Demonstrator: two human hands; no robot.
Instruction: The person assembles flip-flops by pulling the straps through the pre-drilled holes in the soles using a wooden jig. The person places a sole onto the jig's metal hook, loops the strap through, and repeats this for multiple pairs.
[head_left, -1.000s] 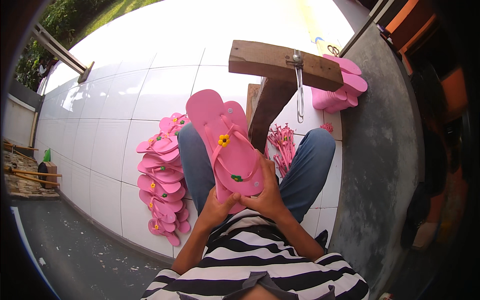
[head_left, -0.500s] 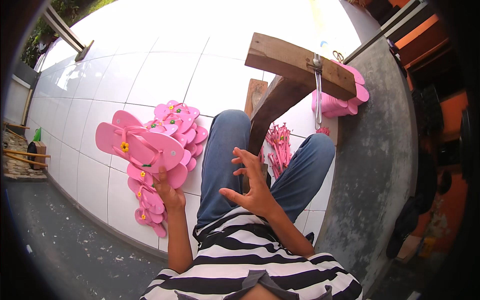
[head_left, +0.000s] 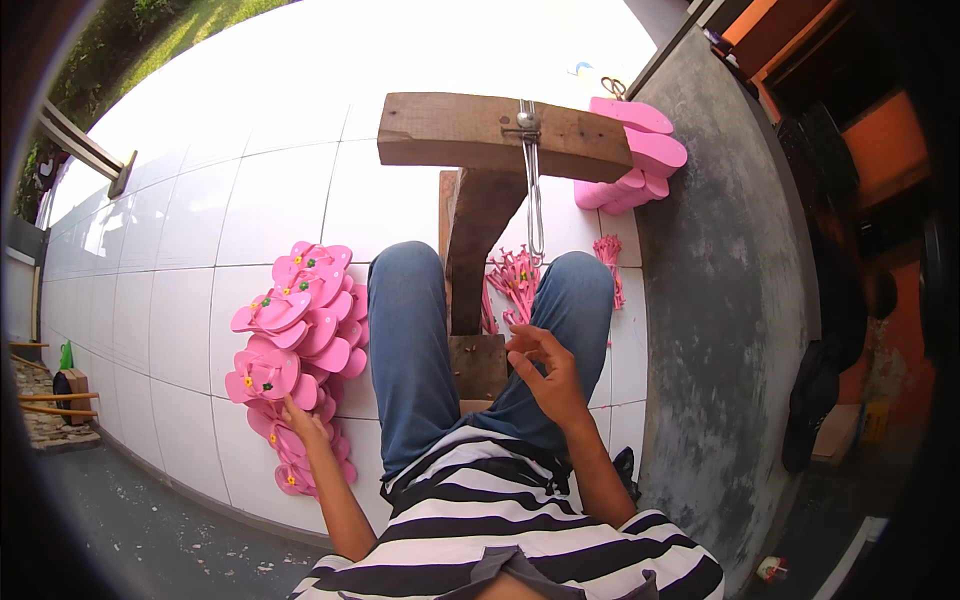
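Our left hand [head_left: 306, 426] is at one pink flip-flop pair [head_left: 264, 368] on one pile [head_left: 322, 332]; whether it pinches, we cannot tell. Our right hand [head_left: 552, 380], fingers spread, hovers by one wooden stand [head_left: 440, 130]; we count two pink strap bunches [head_left: 515, 280].

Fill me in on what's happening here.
The person's left hand touches a pink flip-flop on a heap of flip-flops to the left; whether it grips is unclear. The right hand is empty, fingers loosely bent, near the right knee. A wooden stand rises in front, with pink straps beside it and pink soles stacked beyond.
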